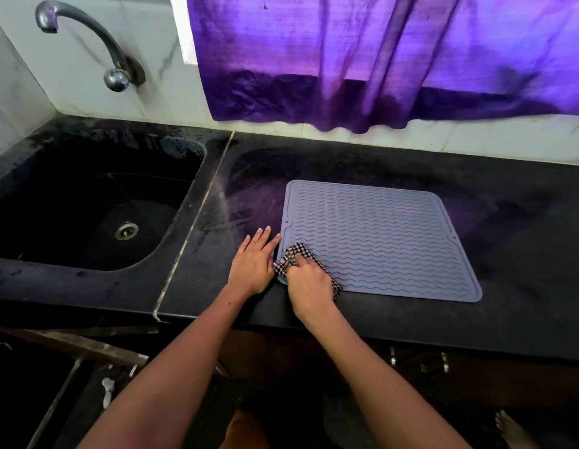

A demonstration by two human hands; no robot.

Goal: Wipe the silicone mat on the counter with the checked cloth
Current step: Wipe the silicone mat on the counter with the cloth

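The silicone mat [379,241], a grey-lilac sheet ribbed with wavy lines, lies flat on the black counter [476,322], to the right of the sink and closer to the near edge than to the wall. At its near left corner sits the checked cloth [289,256], bunched up (black-and-white checks, one tail trailing toward the near right under the wrist). The right hand [311,280] is closed over the cloth, fingers curled around the bundle and pressing it down onto the mat. The left hand [254,264] lies flat and spread on the counter just beside the mat's left edge, fingertips pointing away, holding nothing; its thumb side meets the mat's edge and the cloth. Further left, past a pale seam in the stone, is the dark sink [97,202] with a metal drain, and a curved tap [97,40] on the tiled wall above it. A purple curtain [379,59] hangs behind the counter, above the mat.
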